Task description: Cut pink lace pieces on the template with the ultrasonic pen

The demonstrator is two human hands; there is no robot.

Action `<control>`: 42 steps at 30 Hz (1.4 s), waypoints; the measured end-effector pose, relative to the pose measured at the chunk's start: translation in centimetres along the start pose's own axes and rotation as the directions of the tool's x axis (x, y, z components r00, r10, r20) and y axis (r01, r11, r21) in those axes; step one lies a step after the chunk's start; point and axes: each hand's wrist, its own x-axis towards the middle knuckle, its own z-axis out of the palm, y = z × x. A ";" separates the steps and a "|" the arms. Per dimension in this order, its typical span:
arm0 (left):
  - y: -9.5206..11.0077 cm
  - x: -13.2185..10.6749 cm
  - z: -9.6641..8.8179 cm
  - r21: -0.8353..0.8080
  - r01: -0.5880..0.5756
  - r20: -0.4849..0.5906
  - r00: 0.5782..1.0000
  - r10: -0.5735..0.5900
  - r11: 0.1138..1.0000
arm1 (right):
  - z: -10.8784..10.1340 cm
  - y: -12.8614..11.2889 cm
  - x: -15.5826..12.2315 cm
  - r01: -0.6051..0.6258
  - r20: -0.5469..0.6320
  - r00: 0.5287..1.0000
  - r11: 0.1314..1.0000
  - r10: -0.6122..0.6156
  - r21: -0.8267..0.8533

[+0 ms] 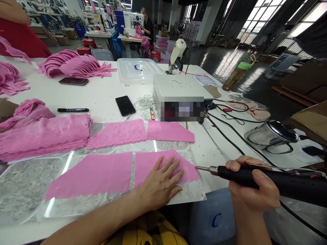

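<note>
I'm looking down on a white table (107,98) in a big sewing workshop, with windows in the upper right of the frame and sewing machines at the top. My left hand (160,183) lies flat, fingers spread, on a pink fabric piece (163,163) in the lower middle, pressing it onto a clear plastic sheet (25,183). My right hand (252,187), lower right, has its grip wrapped tight around a black cutting tool (255,178); the tool's metal tip (203,168) points left and sits just at the right edge of that fabric, close to my left fingertips. A second pink fabric piece (94,175) lies just left of it. A stack of pink lace (43,136) fills the left, and a white control box (178,92) stands above centre.
</note>
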 end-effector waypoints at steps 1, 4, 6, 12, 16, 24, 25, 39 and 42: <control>0.0 0.0 0.0 0.001 -0.003 -0.001 1.000 0.003 1.000 | 0.0 0.0 -0.1 0.003 -0.006 1.000 1.000 -0.003 0.005; 0.0 0.0 0.0 0.003 -0.008 -0.008 1.000 0.008 1.000 | 0.2 0.1 -0.2 0.006 -0.018 1.000 1.000 -0.006 0.004; 0.0 0.0 0.0 0.006 -0.006 -0.010 1.000 0.006 1.000 | 0.1 0.2 -0.2 -0.005 -0.014 1.000 1.000 0.005 0.001; -0.1 0.0 0.3 0.012 -0.004 -0.010 1.000 0.004 1.000 | -0.1 0.4 -0.4 0.051 0.033 0.998 0.999 -0.051 -0.019; -0.1 0.0 0.3 0.017 -0.007 -0.026 1.000 0.008 1.000 | 0.0 0.4 -0.3 0.074 0.082 0.994 0.997 -0.071 -0.034; 0.0 -0.1 0.0 0.020 -0.015 -0.036 0.999 0.016 1.000 | -0.6 -0.9 -0.2 0.053 0.032 0.998 0.999 -0.053 -0.006; 0.0 -0.2 0.0 0.020 -0.016 -0.035 0.999 0.017 1.000 | -0.8 -1.1 -0.3 0.045 0.044 0.998 0.999 -0.045 -0.009; 0.0 -0.2 -0.2 -0.002 -0.012 0.004 1.000 0.012 1.000 | -0.6 -0.5 -0.7 0.046 0.045 0.998 0.999 -0.045 -0.022; 0.0 -0.2 -0.3 -0.003 -0.008 0.012 1.000 0.008 1.000 | -0.8 -0.4 -0.7 0.052 0.078 0.996 0.998 -0.050 -0.024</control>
